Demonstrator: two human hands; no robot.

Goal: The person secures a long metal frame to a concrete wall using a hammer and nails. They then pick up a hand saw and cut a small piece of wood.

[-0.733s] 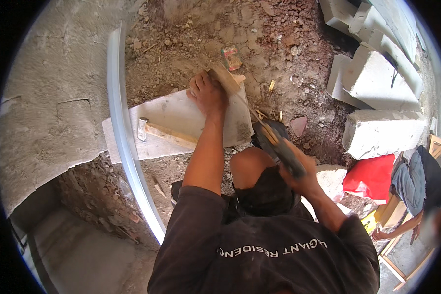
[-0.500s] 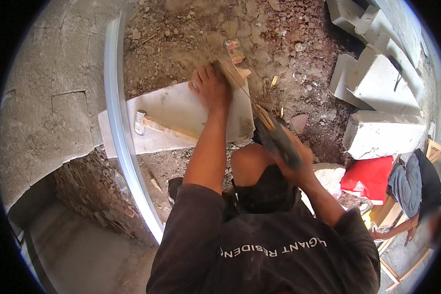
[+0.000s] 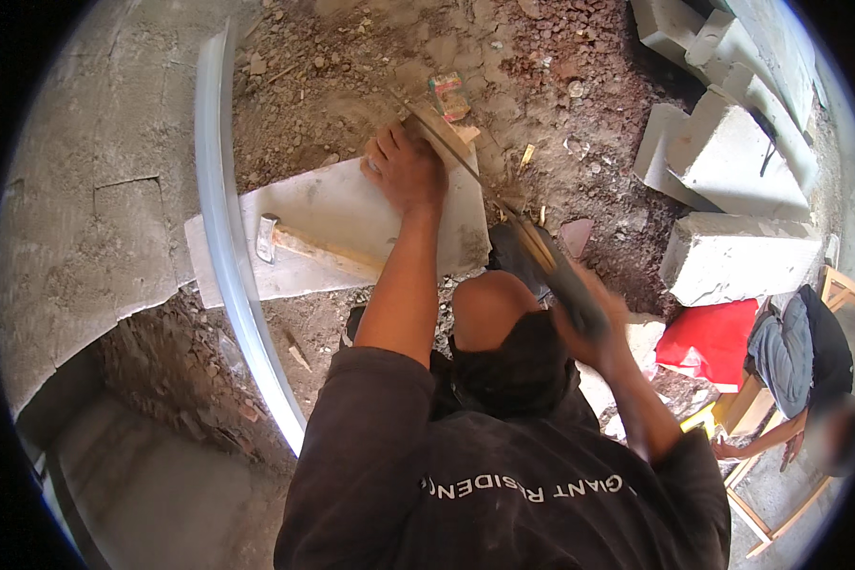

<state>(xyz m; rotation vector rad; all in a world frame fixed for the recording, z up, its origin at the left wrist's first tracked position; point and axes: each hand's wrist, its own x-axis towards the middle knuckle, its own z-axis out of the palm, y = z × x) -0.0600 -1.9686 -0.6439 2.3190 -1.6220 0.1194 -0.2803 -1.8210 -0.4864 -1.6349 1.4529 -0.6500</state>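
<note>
Saw (image 3: pixel 568 283) — held in right grip (image 3: pixel 602 318), blade (image 3: pixel 484 185) just beside left grip (image 3: pixel 408 171)

Loose brown earth (image 3: pixel 541 66) strewn with rubble forms the ground, bearing a pale slab (image 3: pixel 337 201) with a wooden-handled hammer (image 3: pixel 321 254) lying flat on it. A small crumpled packet (image 3: pixel 449 97) lies on the earth just beyond the slab, and a reddish fragment (image 3: pixel 574 237) to its right

Before me: bare earth floor (image 3: pixel 418 57), rubble-strewn, twelve o'clock; grey concrete surface (image 3: pixel 76 142), ten o'clock; lower grey floor (image 3: pixel 152 475), eight o'clock; pale blocks (image 3: pixel 736 157), brightly lit, two o'clock; wooden frame (image 3: pixel 750 515), four o'clock.
</note>
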